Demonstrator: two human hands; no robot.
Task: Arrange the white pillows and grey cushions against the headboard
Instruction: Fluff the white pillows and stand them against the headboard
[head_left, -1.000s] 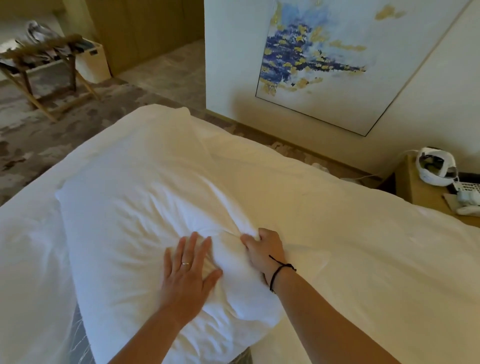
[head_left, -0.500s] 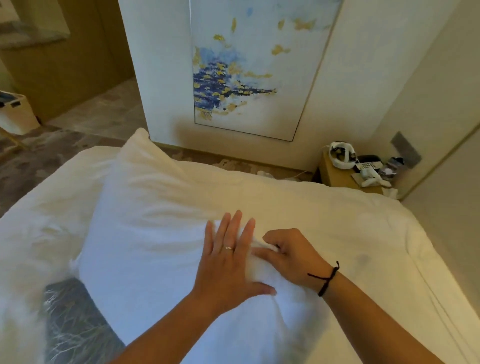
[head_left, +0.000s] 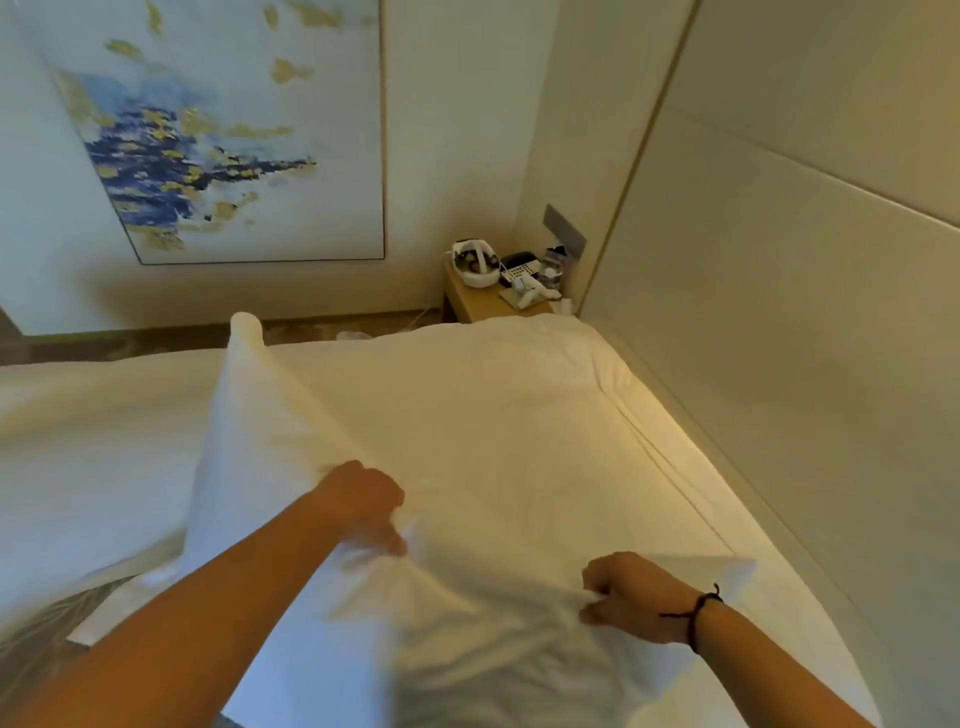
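Note:
A large white pillow (head_left: 322, 447) is raised off the white bed (head_left: 519, 395), tilted, with its far corner pointing up toward the wall. My left hand (head_left: 363, 499) grips the pillow's cloth near its middle. My right hand (head_left: 631, 597), with a black cord at the wrist, pinches the pillow's near right corner. The padded cream headboard (head_left: 779, 338) runs along the right side of the bed. A patch of grey patterned fabric (head_left: 31, 639) shows at the lower left; I cannot tell whether it is a cushion.
A wooden bedside table (head_left: 475, 301) stands in the corner beyond the bed, holding a white headset (head_left: 475, 262), a phone and small items. A large blue and gold painting (head_left: 223, 135) hangs on the far wall. A strip of floor runs between bed and wall.
My view has swung right toward the headboard. The pillow has been lifted and turned; my left hand went from flat on it to gripping it, and my right hand moved out to its corner.

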